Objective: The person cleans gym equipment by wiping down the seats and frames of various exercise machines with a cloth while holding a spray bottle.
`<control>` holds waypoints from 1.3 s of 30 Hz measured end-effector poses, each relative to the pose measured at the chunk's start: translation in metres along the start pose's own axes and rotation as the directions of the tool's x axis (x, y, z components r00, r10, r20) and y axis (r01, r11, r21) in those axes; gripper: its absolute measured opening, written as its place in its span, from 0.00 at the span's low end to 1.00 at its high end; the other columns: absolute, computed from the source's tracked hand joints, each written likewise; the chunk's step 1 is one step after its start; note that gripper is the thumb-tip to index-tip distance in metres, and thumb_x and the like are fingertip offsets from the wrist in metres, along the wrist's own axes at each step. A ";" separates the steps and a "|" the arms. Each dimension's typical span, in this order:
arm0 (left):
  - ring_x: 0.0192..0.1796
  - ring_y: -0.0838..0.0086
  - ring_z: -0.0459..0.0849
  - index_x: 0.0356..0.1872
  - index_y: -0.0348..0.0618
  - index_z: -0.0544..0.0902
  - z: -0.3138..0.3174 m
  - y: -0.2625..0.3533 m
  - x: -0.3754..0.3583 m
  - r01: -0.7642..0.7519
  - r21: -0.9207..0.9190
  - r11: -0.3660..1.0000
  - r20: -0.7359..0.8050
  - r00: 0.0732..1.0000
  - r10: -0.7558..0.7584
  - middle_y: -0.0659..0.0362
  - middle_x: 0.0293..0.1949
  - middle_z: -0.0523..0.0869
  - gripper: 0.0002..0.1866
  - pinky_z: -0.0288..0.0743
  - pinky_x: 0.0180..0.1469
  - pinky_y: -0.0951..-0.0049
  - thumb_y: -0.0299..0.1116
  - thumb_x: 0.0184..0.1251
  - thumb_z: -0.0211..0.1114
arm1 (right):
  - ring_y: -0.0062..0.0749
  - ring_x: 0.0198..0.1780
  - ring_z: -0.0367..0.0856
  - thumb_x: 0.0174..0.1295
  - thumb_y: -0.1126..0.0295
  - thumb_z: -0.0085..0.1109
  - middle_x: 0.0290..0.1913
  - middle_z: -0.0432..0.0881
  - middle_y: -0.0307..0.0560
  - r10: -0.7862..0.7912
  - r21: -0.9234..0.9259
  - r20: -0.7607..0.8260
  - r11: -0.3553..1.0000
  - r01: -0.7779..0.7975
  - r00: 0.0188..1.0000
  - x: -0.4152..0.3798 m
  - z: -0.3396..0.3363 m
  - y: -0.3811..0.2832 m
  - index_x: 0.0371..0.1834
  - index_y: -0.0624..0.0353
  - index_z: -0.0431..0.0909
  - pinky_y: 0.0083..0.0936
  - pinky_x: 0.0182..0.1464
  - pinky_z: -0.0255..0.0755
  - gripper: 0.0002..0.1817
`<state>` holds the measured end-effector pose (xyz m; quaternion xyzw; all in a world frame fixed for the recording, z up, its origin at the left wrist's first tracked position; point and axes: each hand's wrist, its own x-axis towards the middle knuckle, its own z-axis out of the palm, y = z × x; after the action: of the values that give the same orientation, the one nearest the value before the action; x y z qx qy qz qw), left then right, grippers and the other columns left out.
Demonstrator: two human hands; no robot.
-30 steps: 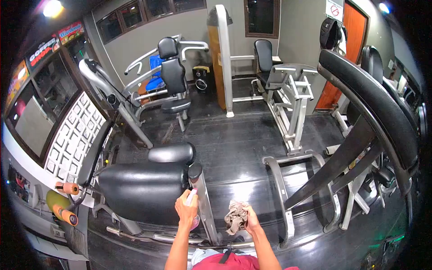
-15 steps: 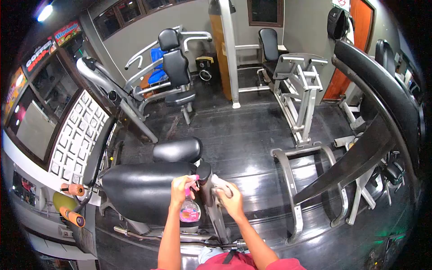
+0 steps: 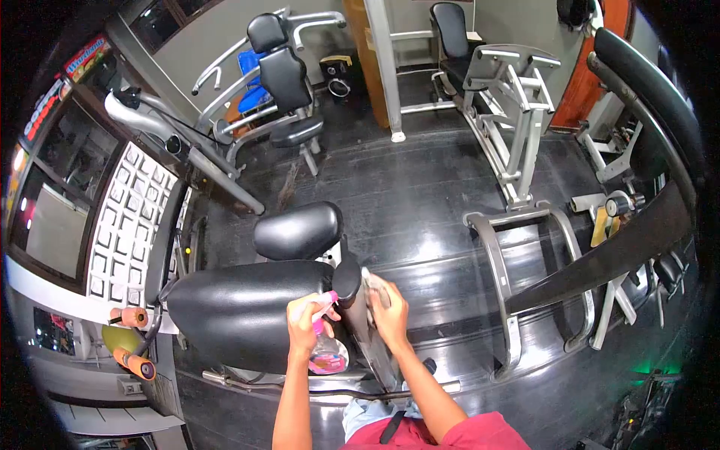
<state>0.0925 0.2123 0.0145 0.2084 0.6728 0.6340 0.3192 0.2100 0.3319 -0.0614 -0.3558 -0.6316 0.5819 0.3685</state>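
Observation:
My left hand (image 3: 304, 324) is wrapped round the neck of a clear spray bottle (image 3: 328, 354) with a pink nozzle and pink liquid low inside. The bottle is beside the black padded bench (image 3: 240, 311). My right hand (image 3: 389, 315) holds a pale cloth (image 3: 373, 286) against the side of the grey metal post (image 3: 367, 330), just below its black rounded top (image 3: 346, 279). A smaller black pad (image 3: 298, 230) is beyond the bench.
A bent metal bar (image 3: 300, 390) lies low in front of me. Farther off stand a seated machine (image 3: 285, 82) and a leg machine (image 3: 517, 142). A curved frame (image 3: 495, 292) rises at the right. Orange-ended handles (image 3: 129, 317) stick out at the left.
The view has tilted down and shifted. My right hand and the cloth have moved slightly down the post's side. The bottle is still in my left hand, now tilted more.

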 end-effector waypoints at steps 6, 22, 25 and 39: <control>0.23 0.65 0.85 0.34 0.23 0.82 -0.001 0.001 -0.003 -0.017 -0.015 1.000 -0.001 1.000 0.017 0.46 0.25 0.84 0.19 0.76 0.16 0.73 0.33 0.66 0.49 | 0.44 0.50 0.84 0.61 0.72 0.60 0.46 0.85 0.53 -0.047 -0.001 0.030 0.999 0.048 0.998 -0.007 -0.004 0.004 0.52 0.64 0.82 0.32 0.55 0.74 0.17; 0.26 0.64 0.86 0.34 0.25 0.81 -0.008 -0.002 -0.003 0.015 -0.019 1.000 0.051 0.999 -0.014 0.48 0.26 0.83 0.18 0.78 0.17 0.73 0.34 0.65 0.50 | 0.37 0.51 0.85 0.62 0.70 0.59 0.47 0.86 0.50 0.017 0.125 0.092 0.992 -0.028 0.996 0.011 0.002 0.054 0.50 0.63 0.83 0.29 0.55 0.74 0.15; 0.17 0.64 0.82 0.29 0.27 0.79 -0.005 0.000 -0.004 -0.010 0.024 1.000 -0.020 1.000 0.011 0.43 0.23 0.83 0.21 0.75 0.14 0.72 0.39 0.63 0.49 | 0.41 0.51 0.85 0.61 0.68 0.60 0.47 0.86 0.52 0.099 -0.017 0.099 0.995 -0.097 0.990 -0.029 -0.011 0.095 0.50 0.62 0.83 0.31 0.55 0.74 0.15; 0.24 0.65 0.84 0.32 0.28 0.80 -0.015 -0.002 -0.001 0.023 -0.040 0.999 0.091 0.996 -0.020 0.47 0.27 0.83 0.20 0.78 0.18 0.73 0.40 0.65 0.49 | 0.52 0.48 0.83 0.62 0.68 0.58 0.42 0.84 0.57 0.039 -0.052 -0.021 0.998 -0.040 0.999 -0.019 0.006 0.037 0.45 0.63 0.78 0.37 0.52 0.73 0.12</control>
<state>0.0829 0.2004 0.0125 0.2231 0.6469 0.6340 0.3602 0.2145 0.3149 -0.1001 -0.3835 -0.6358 0.5686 0.3541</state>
